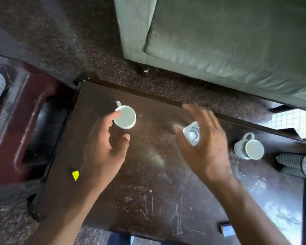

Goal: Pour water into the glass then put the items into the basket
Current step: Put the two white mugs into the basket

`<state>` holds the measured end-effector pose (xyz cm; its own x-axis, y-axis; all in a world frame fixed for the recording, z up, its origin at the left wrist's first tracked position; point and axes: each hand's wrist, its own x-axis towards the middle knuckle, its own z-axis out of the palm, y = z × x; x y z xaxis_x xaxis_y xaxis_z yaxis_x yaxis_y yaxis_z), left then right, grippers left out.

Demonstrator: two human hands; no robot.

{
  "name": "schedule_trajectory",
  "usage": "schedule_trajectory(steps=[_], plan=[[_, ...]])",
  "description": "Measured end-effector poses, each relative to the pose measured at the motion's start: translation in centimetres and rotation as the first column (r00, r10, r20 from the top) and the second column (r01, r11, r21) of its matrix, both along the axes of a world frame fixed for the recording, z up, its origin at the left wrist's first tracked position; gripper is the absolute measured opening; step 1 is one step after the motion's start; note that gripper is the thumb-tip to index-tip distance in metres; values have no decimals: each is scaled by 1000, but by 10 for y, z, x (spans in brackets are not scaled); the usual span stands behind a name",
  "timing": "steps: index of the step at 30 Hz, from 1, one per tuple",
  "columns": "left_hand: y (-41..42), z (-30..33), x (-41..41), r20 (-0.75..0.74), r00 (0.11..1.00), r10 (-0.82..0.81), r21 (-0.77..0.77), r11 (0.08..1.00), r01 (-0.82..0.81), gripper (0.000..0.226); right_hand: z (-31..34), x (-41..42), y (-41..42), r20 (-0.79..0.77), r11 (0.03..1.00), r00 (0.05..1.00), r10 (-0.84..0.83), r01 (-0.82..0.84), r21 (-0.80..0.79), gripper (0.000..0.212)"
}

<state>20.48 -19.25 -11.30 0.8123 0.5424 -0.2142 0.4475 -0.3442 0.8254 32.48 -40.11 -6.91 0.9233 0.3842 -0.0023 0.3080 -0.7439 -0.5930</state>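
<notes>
A white mug (pixel 126 117) stands at the back left of the dark table (pixel 148 183), handle pointing away from me; its inside looks pale and I cannot tell if it holds water. My left hand (pixel 104 147) is open beside it, index fingertip at the rim and thumb apart below. A clear plastic bottle (pixel 192 134) with a white cap stands upright mid-table, seen from above. My right hand (pixel 207 138) is spread just right of the bottle, palm towards it, fingers extended and blurred, not wrapped around it.
A second, ribbed mug (pixel 251 147) stands at the table's right. A striped rolled item (pixel 297 165) lies at the right edge, with white mesh (pixel 293 121) beyond it. A yellow scrap (pixel 75 175), a small dark box (pixel 227 229), a green sofa (pixel 237 41) and a maroon seat (pixel 25 121) surround the table.
</notes>
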Motion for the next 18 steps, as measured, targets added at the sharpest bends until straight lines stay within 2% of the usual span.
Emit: schedule_trajectory(steps=[3, 7, 14, 18], plan=[[-25, 17, 4, 158, 986, -61, 49, 997, 54, 48, -2, 20, -57, 41, 984, 985, -167, 169, -51, 59], [-67, 33, 17, 228, 959, -167, 38, 986, 163, 48, -23, 41, -125, 6, 915, 945, -328, 319, -247, 69], [-139, 29, 52, 278, 910, -307, -12, 946, 323, 54, -63, 60, -198, -162, 815, 893, -419, 292, -500, 88], [-171, 20, 67, 301, 883, -361, 11, 927, 375, 54, -82, 60, -222, -244, 832, 879, -410, 252, -494, 83]])
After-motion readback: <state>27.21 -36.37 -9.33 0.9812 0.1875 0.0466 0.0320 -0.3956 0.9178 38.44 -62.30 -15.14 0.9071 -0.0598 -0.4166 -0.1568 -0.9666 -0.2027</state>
